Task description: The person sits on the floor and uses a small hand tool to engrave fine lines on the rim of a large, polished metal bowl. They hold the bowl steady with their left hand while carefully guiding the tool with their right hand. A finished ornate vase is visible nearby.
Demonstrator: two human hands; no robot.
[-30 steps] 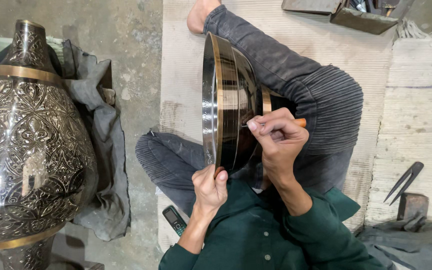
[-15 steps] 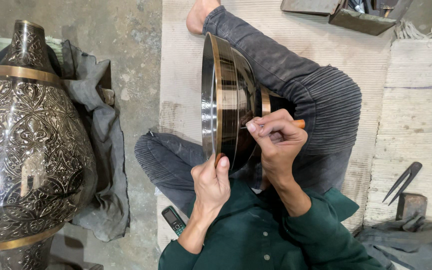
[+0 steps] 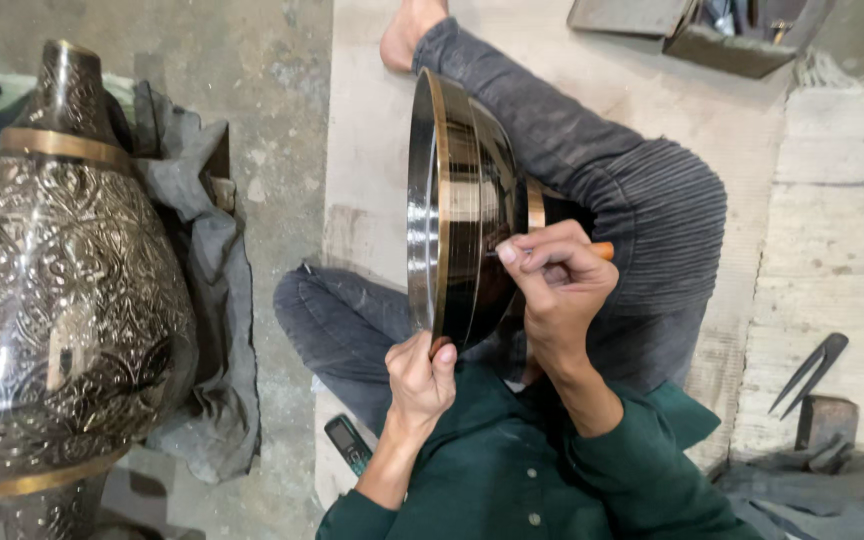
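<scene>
A dark, polished metal bowl (image 3: 457, 190) with brass-coloured bands stands on its side against my raised knee. My left hand (image 3: 420, 375) grips its lower rim. My right hand (image 3: 552, 285) is closed around a thin pointed tool with an orange handle (image 3: 600, 250), and the tip rests against the bowl's dark side. My legs in grey trousers are folded under the bowl.
A large engraved metal vase (image 3: 52, 300) lies at the left on grey cloth (image 3: 217, 330). A mobile phone (image 3: 349, 443) lies by my left knee. Metal dividers (image 3: 810, 372) lie at the right, and a tray of tools (image 3: 722, 30) sits at the top.
My left hand has slid up from below the bowl and closed on its lower rim. My right hand has stayed at the bowl's side with the tool.
</scene>
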